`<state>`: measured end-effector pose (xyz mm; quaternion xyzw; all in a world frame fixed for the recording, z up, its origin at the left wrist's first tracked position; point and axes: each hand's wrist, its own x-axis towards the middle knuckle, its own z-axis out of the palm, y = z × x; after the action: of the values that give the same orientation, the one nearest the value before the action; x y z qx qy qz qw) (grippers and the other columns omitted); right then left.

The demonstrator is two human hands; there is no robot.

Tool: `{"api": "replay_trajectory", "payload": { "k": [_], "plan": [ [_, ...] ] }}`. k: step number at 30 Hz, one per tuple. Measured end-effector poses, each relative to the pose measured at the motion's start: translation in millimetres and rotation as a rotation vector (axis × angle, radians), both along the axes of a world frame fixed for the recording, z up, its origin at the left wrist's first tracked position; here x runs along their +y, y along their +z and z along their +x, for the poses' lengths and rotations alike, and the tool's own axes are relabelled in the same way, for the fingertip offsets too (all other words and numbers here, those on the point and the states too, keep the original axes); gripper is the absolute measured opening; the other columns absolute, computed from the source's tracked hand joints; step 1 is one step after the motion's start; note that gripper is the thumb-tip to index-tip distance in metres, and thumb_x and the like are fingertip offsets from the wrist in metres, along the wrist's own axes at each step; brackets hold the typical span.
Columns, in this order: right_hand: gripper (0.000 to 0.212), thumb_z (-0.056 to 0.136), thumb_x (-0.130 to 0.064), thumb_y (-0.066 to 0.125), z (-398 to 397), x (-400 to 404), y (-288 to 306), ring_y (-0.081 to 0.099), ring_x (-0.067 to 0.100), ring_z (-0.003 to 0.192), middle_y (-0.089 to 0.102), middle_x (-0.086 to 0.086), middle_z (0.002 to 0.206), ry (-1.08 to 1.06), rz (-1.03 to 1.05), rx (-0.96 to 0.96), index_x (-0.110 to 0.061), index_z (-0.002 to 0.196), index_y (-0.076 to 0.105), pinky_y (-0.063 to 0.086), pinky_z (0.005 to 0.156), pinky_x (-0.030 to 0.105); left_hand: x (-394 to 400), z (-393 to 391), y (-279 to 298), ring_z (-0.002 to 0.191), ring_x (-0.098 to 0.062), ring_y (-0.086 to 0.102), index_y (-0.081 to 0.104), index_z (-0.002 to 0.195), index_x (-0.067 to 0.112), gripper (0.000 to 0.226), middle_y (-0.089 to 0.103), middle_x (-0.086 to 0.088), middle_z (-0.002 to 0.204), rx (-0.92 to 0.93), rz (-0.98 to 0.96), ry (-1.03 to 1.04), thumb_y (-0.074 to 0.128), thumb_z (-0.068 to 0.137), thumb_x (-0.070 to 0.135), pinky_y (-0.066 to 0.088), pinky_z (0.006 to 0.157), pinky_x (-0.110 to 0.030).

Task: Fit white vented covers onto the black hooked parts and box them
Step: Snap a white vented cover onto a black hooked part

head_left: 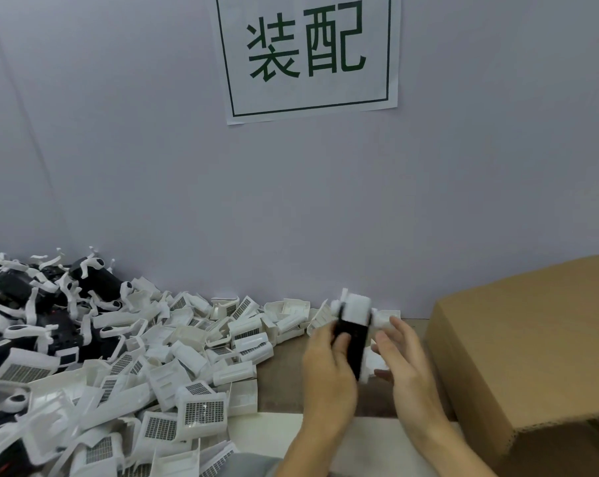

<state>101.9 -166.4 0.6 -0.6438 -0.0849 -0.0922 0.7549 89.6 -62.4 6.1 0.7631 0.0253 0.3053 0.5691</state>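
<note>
Person's left hand [327, 359] grips a black hooked part [353, 342], thumb curled over its face; a white cover [357, 311] sits on the part's far end. Right hand [399, 352] is just beside it, fingers straight and slightly spread; blurred, can't tell if they touch the part. All held above the brown tabletop [284, 390]. Heap of loose white vented covers [201, 404] to the left, black hooked parts [95, 280] piled at far left by the wall. Cardboard box [525, 356] at right, flaps shut. Sign [308, 53] reading 装配 on the wall.
</note>
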Motion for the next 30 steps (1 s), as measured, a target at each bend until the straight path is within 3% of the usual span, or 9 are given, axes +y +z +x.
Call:
{"api": "replay_trajectory", "payload": {
  "k": [3,5,6,8,11,14,16,22,30],
  "plan": [
    [0.023,0.103,-0.026,0.050,4,-2,-2,0.060,0.016,0.113,0.063,-0.009,0.119,-0.049,-0.067,0.042,-0.027,0.124,0.060,0.047,0.101,0.045,11,3,5,0.060,-0.006,0.064,0.068,0.085,0.019,0.033,0.069,0.009,0.064,0.114,-0.674,0.024,0.045,0.106,0.029,0.048,0.056,-0.018],
    [0.020,0.104,-0.022,0.048,4,-1,-1,0.064,0.017,0.100,0.067,-0.003,0.111,-0.028,-0.107,0.069,-0.026,0.112,0.066,0.049,0.084,0.033,20,1,10,0.053,-0.015,0.060,0.068,0.083,0.012,0.046,0.065,-0.002,0.062,0.153,-1.084,-0.102,0.050,0.100,0.050,0.048,0.055,-0.029],
    [0.019,0.103,-0.020,0.049,3,0,-1,0.066,0.016,0.091,0.068,0.000,0.104,-0.014,-0.123,0.084,-0.025,0.106,0.067,0.046,0.075,0.028,24,1,10,0.052,-0.017,0.059,0.067,0.082,0.011,0.047,0.063,-0.004,0.063,0.151,-1.156,-0.148,0.055,0.095,0.054,0.048,0.053,-0.028],
    [0.014,0.100,-0.019,0.055,3,3,-2,0.066,0.011,0.076,0.068,0.001,0.090,0.012,-0.168,0.112,-0.022,0.098,0.068,0.042,0.066,0.025,22,-1,11,0.051,-0.018,0.059,0.064,0.087,0.006,0.038,0.063,-0.007,0.067,0.201,-1.085,-0.178,0.068,0.088,0.044,0.048,0.048,-0.026],
    [0.007,0.095,-0.022,0.062,3,5,-6,0.065,0.010,0.069,0.064,0.004,0.083,0.123,-0.171,0.186,-0.015,0.097,0.062,0.049,0.067,0.032,17,-2,11,0.065,-0.027,0.064,0.055,0.112,-0.005,0.044,0.064,-0.017,0.087,0.245,-0.990,-0.141,0.075,0.085,0.022,0.051,0.058,-0.033],
    [0.022,0.092,-0.030,0.067,3,6,-9,0.070,0.024,0.086,0.067,0.005,0.098,0.221,-0.110,0.272,-0.014,0.104,0.061,0.055,0.066,0.035,17,-3,12,0.088,-0.040,0.071,0.060,0.118,-0.003,0.045,0.072,-0.021,0.103,0.219,-1.003,-0.280,0.069,0.089,0.030,0.058,0.082,-0.049],
    [0.024,0.093,-0.033,0.066,1,8,-6,0.069,0.025,0.075,0.070,0.008,0.082,0.292,-0.047,0.303,-0.015,0.109,0.063,0.051,0.058,0.032,17,-5,13,0.100,-0.043,0.070,0.068,0.119,0.004,0.045,0.070,-0.026,0.115,0.228,-0.974,-0.371,0.064,0.089,0.038,0.054,0.092,-0.053],
    [0.016,0.099,-0.017,0.056,-4,9,0,0.064,0.026,0.058,0.071,0.017,0.073,0.332,0.014,0.312,-0.005,0.095,0.068,0.046,0.050,0.028,14,-4,7,0.083,-0.037,0.071,0.065,0.116,0.015,0.024,0.072,-0.020,0.112,0.213,-0.882,-0.385,0.055,0.101,0.030,0.052,0.050,-0.035],
    [0.026,0.097,-0.006,0.051,-7,11,2,0.061,0.022,0.051,0.070,0.017,0.069,0.320,-0.020,0.284,-0.011,0.078,0.068,0.047,0.047,0.025,14,2,1,0.086,-0.041,0.070,0.065,0.115,0.014,0.022,0.075,-0.017,0.103,0.213,-0.793,-0.291,0.053,0.103,0.028,0.051,0.059,-0.037]
  ]
}}
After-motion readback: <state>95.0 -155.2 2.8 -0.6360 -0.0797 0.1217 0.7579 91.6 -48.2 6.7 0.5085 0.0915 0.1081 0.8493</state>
